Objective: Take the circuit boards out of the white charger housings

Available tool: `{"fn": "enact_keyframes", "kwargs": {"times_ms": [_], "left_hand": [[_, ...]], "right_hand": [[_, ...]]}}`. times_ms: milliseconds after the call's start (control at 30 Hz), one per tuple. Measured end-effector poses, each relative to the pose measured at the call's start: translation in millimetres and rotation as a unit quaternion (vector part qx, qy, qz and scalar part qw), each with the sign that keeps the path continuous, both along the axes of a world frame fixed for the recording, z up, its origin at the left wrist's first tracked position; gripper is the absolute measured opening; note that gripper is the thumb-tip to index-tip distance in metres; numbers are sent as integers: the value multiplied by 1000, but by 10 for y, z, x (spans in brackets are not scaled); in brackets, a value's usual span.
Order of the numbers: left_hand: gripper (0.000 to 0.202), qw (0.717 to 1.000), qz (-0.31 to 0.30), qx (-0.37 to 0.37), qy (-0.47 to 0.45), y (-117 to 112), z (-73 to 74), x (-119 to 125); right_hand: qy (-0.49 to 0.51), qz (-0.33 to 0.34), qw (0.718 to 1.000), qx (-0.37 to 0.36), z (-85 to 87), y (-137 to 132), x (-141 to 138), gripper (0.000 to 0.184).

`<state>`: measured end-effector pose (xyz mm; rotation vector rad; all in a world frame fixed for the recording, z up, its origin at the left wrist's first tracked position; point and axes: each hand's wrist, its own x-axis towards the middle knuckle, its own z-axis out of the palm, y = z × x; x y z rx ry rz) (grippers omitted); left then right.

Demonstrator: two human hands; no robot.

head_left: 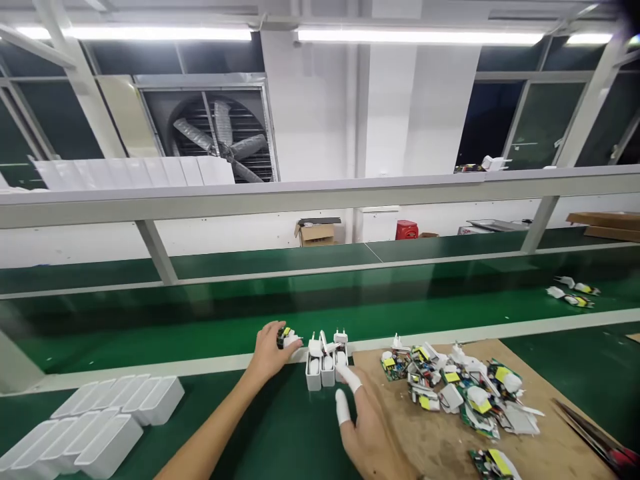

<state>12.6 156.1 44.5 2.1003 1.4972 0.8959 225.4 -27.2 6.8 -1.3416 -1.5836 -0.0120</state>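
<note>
My left hand pinches a small circuit board with yellow tape and a white part on it, just left of three narrow white cases. The cases stand side by side at the bench edge, with white plug pieces sticking out of their tops. White covers sit on the thumb and index finger of my right hand. Its index fingertip touches the rightmost case, while the thumb is held apart. Nothing shows between those two fingers; the others are hidden.
Rows of empty white cases lie at the left. To the right, a brown board bears a heap of circuit boards. Tweezers lie near its right edge. A green conveyor belt runs behind, carrying a few assemblies.
</note>
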Motion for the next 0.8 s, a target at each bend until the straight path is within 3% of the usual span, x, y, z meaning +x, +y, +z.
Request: {"fn": "enact_keyframes", "kwargs": {"times_ms": [100,167,433,533,633,733,800], "left_hand": [[33,999,41,-14,19,188,41,9],[29,998,56,-24,22,191,78,-42],[22,998,13,-27,55,-344,207,-503],[28,996,25,-19,86,-353,164,-431],[37,993,50,-20,103,-215,136,-247],[37,991,76,-20,107,-115,186,-112],[36,991,87,-12,104,-165,239,-110]], "right_hand": [[-80,38,995,40,82,-78,-85,51],[-100,56,992,48,127,-118,-113,49],[-118,103,987,30,168,-218,-179,45],[-123,116,985,40,111,-218,-258,43],[-140,119,982,47,59,-214,-300,41],[-153,108,980,69,1,-200,-279,41],[-150,88,981,84,-40,-179,-246,40]]}}
